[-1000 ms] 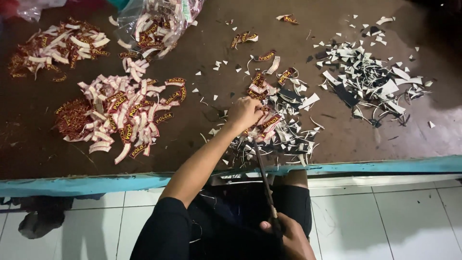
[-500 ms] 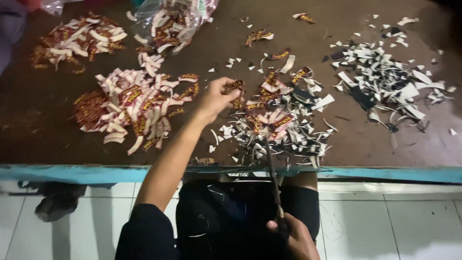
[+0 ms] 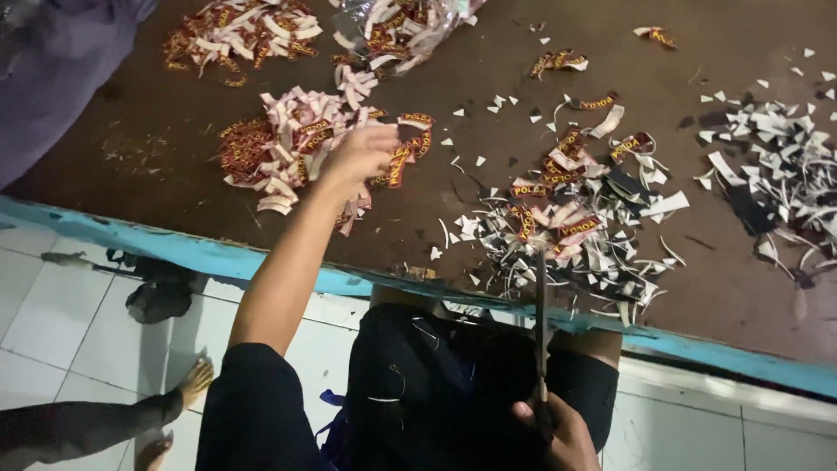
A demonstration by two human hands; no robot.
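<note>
Right hand [image 3: 558, 432] sits lowest and nearest, over the dark lap, fingers curled round the handle of a pair of scissors [image 3: 541, 331]. Scissors look long, thin and dark; blades read as one narrow line pointing up to the blue table edge [image 3: 261, 262], tip reaching the scrap heap just past that edge. Cannot tell if blades are parted.

Left arm stretches from the black sleeve up past the blue table edge. Left hand [image 3: 357, 155] is over the near right side of the label pile [image 3: 288, 148], fingers bent downward and bunched on the pieces there; whether it actually pinches one I cannot tell.

Label pile: small curved strips, red with yellow lettering on one face, pale white-pink on the back, jumbled and overlapping, lying on the brown table well beyond the blue edge, left of centre.

Scrap heap [image 3: 575, 235]: white and black slivers mixed with a few red labels, just beyond the blue edge, right of the left hand.

Farther right, a second heap of white and dark trimmings [image 3: 776, 166]. Farthest from the edge: another red label heap [image 3: 240, 30] and a clear plastic bag [image 3: 401, 30] with labels inside.

Below the blue edge on the white tiles, lower left, another person's bare foot [image 3: 193, 384].
</note>
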